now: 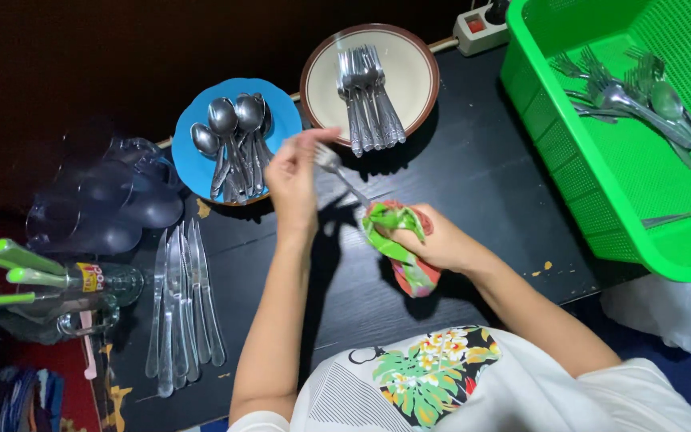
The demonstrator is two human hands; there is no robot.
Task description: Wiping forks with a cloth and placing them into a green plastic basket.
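Overhead view of a dark table (473, 184), read left to right. At the far left, about 9 o'clock, stand clear glass bottles (81, 300) holding green-handled utensils, with a cluster of clear plastic cups (105, 200) above them. Just beside these, at 8 o'clock, a row of table knives (181, 308) lies flat, blades pointing away from the person. At 11 o'clock a blue plate (193, 164) bears a heap of spoons (233, 140). The left hand (293, 180), near centre, pinches the head end of a single fork (337, 172) between thumb and fingertips; the fork slants down toward 4 o'clock. Its handle end disappears into a green-and-red patterned cloth (397, 244), which the right hand (441, 244) clasps closed around it, just right of centre. At 12 o'clock a cream plate with a brown rim (421, 76) carries a stack of forks (369, 96), tines pointing away. A white power strip (481, 24) lies beyond it. At 2 o'clock a green plastic basket (569, 144) holds loose forks and spoons (641, 100).
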